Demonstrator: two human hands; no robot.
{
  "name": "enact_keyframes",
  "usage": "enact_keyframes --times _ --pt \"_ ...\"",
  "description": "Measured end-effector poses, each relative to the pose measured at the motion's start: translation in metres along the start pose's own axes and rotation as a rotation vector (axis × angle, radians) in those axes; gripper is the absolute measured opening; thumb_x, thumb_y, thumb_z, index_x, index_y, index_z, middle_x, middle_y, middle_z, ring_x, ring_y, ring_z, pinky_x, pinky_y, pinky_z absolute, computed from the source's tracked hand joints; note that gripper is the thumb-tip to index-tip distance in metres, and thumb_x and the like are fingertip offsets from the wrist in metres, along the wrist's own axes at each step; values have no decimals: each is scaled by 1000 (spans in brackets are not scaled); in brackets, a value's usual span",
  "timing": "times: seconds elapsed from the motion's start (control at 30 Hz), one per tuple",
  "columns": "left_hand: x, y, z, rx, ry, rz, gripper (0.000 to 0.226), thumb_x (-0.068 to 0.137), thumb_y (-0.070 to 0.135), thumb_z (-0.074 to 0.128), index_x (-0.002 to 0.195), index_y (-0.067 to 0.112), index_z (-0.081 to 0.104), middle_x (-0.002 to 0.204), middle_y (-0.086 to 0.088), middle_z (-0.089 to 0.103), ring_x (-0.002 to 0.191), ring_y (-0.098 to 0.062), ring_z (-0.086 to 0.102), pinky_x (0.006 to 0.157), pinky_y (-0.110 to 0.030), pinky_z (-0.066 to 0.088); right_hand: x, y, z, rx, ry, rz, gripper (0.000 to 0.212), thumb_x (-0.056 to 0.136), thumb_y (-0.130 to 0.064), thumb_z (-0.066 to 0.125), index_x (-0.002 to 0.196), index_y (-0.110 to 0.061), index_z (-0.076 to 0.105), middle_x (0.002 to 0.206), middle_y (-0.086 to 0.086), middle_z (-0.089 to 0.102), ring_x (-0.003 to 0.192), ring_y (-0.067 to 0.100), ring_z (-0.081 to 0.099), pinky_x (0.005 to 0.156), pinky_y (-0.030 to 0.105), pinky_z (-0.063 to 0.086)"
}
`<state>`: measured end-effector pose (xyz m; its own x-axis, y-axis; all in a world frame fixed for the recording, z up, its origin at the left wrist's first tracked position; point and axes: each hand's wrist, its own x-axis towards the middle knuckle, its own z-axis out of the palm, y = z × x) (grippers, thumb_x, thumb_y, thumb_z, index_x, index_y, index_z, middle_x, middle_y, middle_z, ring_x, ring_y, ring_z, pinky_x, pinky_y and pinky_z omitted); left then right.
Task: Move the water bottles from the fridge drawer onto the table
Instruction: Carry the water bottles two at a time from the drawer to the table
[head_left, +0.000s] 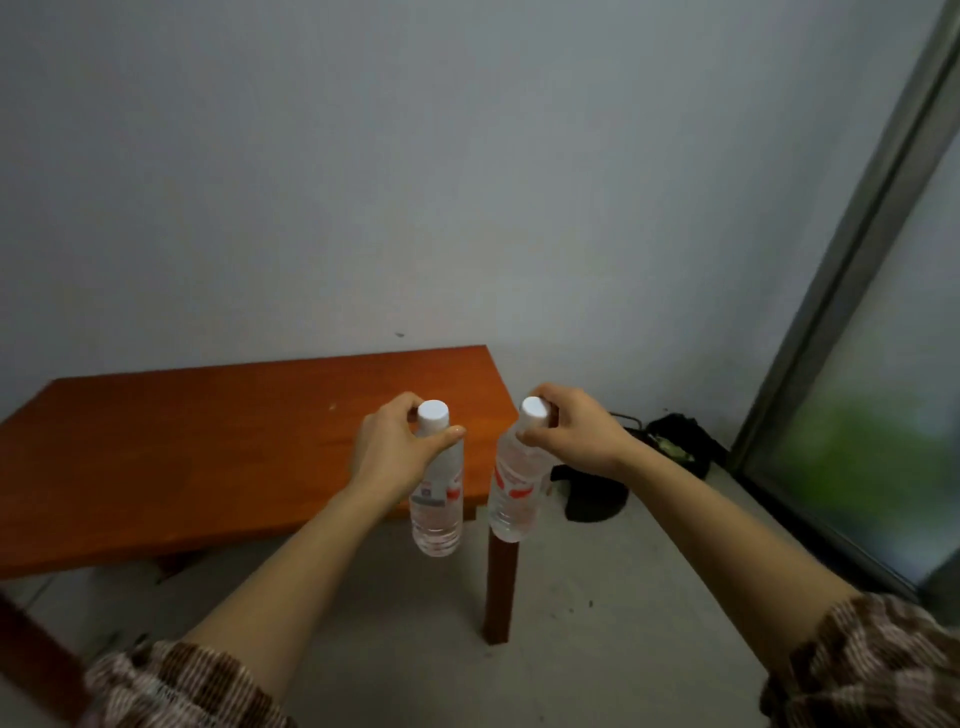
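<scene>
Two bottles hang: left hand at table edge, right hand beyond.

Bare forearms emerge from bunched, ribbed sleeves patterned brown and cream.

Bare table top beneath both bottles.

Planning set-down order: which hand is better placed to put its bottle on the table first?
Left, probably. The left hand holds the left bottle at the table corner; the right hand holds the right bottle past the edge.
</scene>
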<state>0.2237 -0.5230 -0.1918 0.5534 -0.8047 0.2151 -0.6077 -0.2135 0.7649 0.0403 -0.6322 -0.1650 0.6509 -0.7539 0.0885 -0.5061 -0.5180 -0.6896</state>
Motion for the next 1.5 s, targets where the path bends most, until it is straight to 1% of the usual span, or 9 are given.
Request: enact_keyframes --times 0.17,0.27,0.47,0.6,0.7,0.83,0.97,1.17,1.5 --pt "81 -73 -49 1 144 -140 40 72 43 78 100 21 58 108 -1 66 87 -13 57 62 -23 46 113 -37 59 22 -69 -60 18 87 -19 68 101 -14 57 93 4 61 85 20 60 67 28 48" --pt "136 -118 -71 39 189 -173 42 70 47 78 96 22 58 104 0 67 85 -14 58 64 -29 53 183 -50 92 -15 -114 -105 16 86 -19 68 98 -14 58 92 4 62 84 20 60 69 34 48" --pt "258 -197 -101 82 231 -222 42 67 48 80 93 24 57 102 2 67 84 -13 59 63 -27 50 332 -78 155 -61 -262 -200 21 85 -17 70 104 -17 60 97 -1 64 88 14 63 74 29 53" --pt "333 -241 -123 104 225 -267 40 66 44 82 92 24 60 101 2 70 83 -13 61 69 -31 55 424 -105 194 -169 -333 -293 18 83 -17 69 97 -21 57 84 -10 54 75 9 53 63 23 41" --pt "383 -274 -143 85 244 -290 39 66 40 84 93 19 66 96 0 72 81 -14 64 64 -28 52 484 -122 224 -256 -326 -320 28 83 -21 68 109 -16 60 100 -1 56 90 18 55 71 27 42" --pt "448 -316 -166 74 251 -305 32 68 36 83 84 17 62 86 -1 70 72 -14 59 49 -21 35 556 -141 265 -295 -297 -291 34 85 -25 66 117 -14 59 113 8 58 101 26 57 80 34 46" --pt "509 -361 -187 90 209 -298 28 72 33 79 87 13 67 81 1 65 72 -15 57 50 -20 33 618 -160 306 -333 -264 -245 38 87 -28 65 121 -14 58 118 9 56 105 27 56 83 33 46" --pt "590 -425 -197 33 104 -281 21 75 26 76 66 12 62 57 4 55 58 -14 53 45 -20 30 693 -173 362 -386 -251 -119 37 89 -26 64 123 -17 54 117 7 53 105 27 55 85 33 45" --pt "664 -486 -178 -30 54 -184 21 87 22 63 69 10 61 63 -1 61 61 -18 55 48 -22 33 773 -175 407 -447 -264 -70 36 90 -13 63 124 -15 51 119 8 49 103 32 55 79 34 42"
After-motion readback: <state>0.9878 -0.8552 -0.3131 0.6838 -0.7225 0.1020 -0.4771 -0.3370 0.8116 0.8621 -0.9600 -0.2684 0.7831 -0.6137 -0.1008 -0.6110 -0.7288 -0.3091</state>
